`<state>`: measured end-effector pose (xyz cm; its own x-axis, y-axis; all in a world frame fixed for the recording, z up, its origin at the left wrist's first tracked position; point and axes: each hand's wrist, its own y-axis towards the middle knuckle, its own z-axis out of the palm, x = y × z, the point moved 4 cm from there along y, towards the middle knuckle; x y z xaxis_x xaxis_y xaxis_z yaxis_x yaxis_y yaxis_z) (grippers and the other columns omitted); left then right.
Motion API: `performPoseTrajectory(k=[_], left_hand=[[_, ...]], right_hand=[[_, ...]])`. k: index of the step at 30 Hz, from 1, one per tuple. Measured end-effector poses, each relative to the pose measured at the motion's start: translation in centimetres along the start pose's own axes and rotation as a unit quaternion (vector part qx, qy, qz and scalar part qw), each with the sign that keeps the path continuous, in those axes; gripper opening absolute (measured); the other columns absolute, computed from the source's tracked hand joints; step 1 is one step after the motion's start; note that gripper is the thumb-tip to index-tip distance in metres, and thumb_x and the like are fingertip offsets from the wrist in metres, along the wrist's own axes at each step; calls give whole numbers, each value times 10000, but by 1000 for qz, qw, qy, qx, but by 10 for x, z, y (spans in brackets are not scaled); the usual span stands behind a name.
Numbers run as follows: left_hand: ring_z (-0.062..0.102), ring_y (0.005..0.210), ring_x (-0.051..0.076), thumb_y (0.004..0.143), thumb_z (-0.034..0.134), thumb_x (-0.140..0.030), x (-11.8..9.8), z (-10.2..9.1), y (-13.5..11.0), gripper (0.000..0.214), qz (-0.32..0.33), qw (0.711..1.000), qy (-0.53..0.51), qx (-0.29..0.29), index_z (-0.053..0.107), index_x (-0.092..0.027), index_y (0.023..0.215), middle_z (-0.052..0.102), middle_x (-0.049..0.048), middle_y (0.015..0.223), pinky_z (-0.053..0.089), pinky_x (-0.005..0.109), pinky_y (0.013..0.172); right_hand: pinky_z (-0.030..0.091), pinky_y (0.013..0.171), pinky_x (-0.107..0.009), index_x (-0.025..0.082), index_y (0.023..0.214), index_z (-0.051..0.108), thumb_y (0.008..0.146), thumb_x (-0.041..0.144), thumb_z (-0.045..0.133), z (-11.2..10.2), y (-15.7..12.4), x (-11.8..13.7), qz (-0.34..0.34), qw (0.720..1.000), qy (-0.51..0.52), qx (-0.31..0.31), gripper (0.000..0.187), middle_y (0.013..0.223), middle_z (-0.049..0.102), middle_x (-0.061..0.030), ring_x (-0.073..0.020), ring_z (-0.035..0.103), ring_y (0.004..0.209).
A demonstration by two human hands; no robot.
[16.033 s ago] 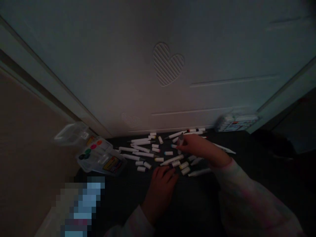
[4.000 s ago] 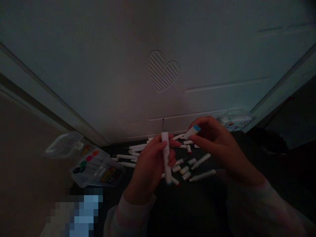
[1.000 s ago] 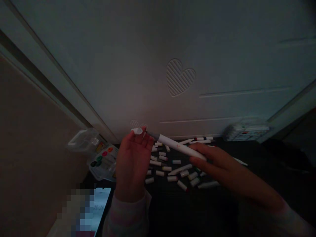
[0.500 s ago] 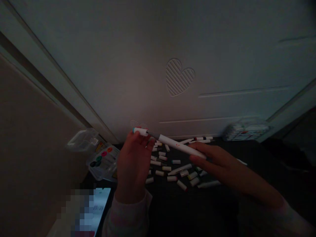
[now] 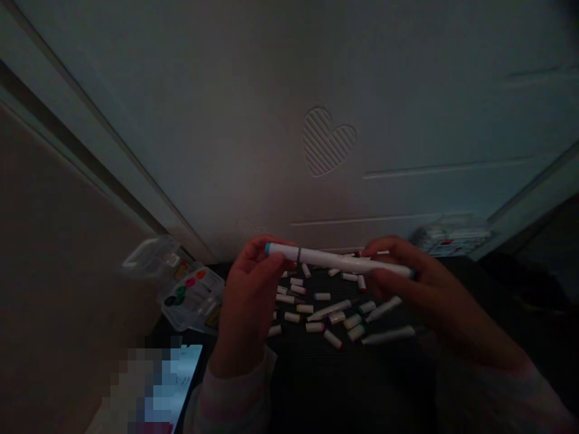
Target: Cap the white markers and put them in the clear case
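A white marker with a teal-blue end is held level between my two hands, above the dark table. My left hand pinches its capped left end between thumb and fingers. My right hand grips the other end, thumb below and fingers above. A thin grey band shows where the cap meets the barrel. Beneath my hands lie several loose marker caps with coloured ends, and uncapped markers, one of them a white marker at the right.
An open clear plastic case holding several markers with coloured ends stands at the left. A lit phone lies at the front left. Another clear pack sits at the back right, by the white panel with a heart relief.
The cap in my left hand has come onto the marker's grey tip, which is now covered. The marker has turned closer to level, and my left fingers have closed round the cap.
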<state>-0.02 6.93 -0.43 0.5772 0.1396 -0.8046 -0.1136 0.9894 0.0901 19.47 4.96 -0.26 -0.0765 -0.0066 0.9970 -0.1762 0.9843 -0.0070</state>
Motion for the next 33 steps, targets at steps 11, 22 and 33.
performPoseTrajectory(k=[11,22,33], left_hand=[[656,744,143,594,692,11,-4,19,-22,242,37,991,110,66,655,-186,730,711,34,786,509,192,641],[616,799,176,616,691,-32,-12,23,-29,297,139,928,328,106,704,-231,836,697,23,843,446,240,748],[546,726,167,647,675,-80,-5,26,-24,326,132,903,368,177,703,-260,918,673,26,839,379,226,680]], right_hand=[[323,473,-261,289,777,509,672,451,639,4,9,4,-104,968,227,-35,233,488,311,64,-106,316,453],[359,484,-262,256,804,554,696,408,622,8,9,-3,-108,972,207,-25,198,460,398,57,-116,397,477],[502,611,-239,234,936,597,716,293,644,7,1,-8,-57,994,91,-30,233,816,666,-14,-145,626,723]])
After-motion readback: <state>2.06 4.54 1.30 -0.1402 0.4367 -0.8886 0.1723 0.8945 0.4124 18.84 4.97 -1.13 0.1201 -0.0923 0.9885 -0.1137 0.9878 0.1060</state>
